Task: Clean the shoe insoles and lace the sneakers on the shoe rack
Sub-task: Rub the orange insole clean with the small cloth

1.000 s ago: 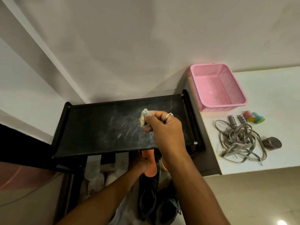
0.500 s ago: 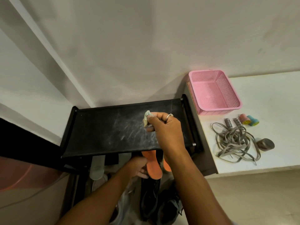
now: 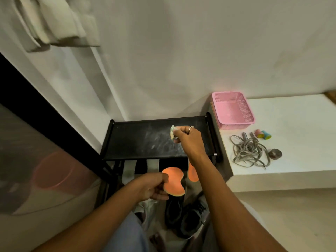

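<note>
My left hand (image 3: 151, 188) grips an orange insole (image 3: 173, 180) in front of the black shoe rack (image 3: 141, 140), below its top shelf. A second orange insole (image 3: 192, 172) pokes out from under the shelf, partly hidden by my right forearm. My right hand (image 3: 189, 140) hovers over the right part of the dusty top shelf and pinches a small pale cloth (image 3: 172, 131). Two grey insoles (image 3: 129, 170) hang under the shelf to the left. Dark sneakers (image 3: 183, 215) stand on the floor below. A tangle of grey laces (image 3: 249, 153) lies on the white ledge to the right.
A pink plastic basket (image 3: 233, 110) stands at the back of the white ledge (image 3: 300, 142), with small coloured stamps (image 3: 263, 134) and a dark round piece (image 3: 275, 153) beside the laces. A wall rises behind the rack. A light-coloured shoe (image 3: 147, 210) sits left of the dark sneakers.
My left hand has drawn the orange insole out from under the top shelf toward me. The view has pulled back and tilted up. My right hand stays over the shelf with the cloth.
</note>
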Demonstrator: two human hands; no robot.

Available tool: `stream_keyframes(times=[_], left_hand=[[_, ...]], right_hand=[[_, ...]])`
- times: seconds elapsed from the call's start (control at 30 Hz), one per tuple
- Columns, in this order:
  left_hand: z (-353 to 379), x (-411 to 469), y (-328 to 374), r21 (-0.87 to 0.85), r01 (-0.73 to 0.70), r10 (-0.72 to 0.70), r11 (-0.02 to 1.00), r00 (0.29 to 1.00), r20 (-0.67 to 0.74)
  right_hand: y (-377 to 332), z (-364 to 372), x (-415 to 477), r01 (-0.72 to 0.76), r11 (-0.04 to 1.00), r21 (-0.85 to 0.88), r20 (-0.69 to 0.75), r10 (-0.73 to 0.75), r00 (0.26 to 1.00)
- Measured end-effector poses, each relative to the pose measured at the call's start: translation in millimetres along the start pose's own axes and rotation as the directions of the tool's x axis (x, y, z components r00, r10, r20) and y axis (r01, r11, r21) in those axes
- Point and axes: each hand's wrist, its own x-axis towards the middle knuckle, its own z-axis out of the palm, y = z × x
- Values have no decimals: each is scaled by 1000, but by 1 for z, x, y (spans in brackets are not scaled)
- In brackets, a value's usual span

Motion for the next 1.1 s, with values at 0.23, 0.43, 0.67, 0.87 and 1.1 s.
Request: stream_keyframes(times=[0.23, 0.43, 0.67, 0.87, 1.1], left_hand=[[-27, -157, 24, 22, -420, 419, 907, 897, -142], [-23, -284, 56, -215, -777, 761, 591, 626, -171], [-5, -371, 17, -463, -822, 874, 332, 452, -176], [7, -400, -23, -671, -668, 893, 323, 450, -18], [1, -420, -32, -762, -594, 910, 257, 415, -17]], right_hand=[[-82, -6, -75, 296, 953, -71, 168, -281, 945], [-195, -12, -160, 620, 760, -194, 266, -568, 779], [-246, -18, -256, 793, 508, -336, 334, -723, 604], [-233, -11, -300, 822, 219, -525, 335, -835, 437], [-230, 11, -346, 814, 179, -553, 360, -829, 427]])
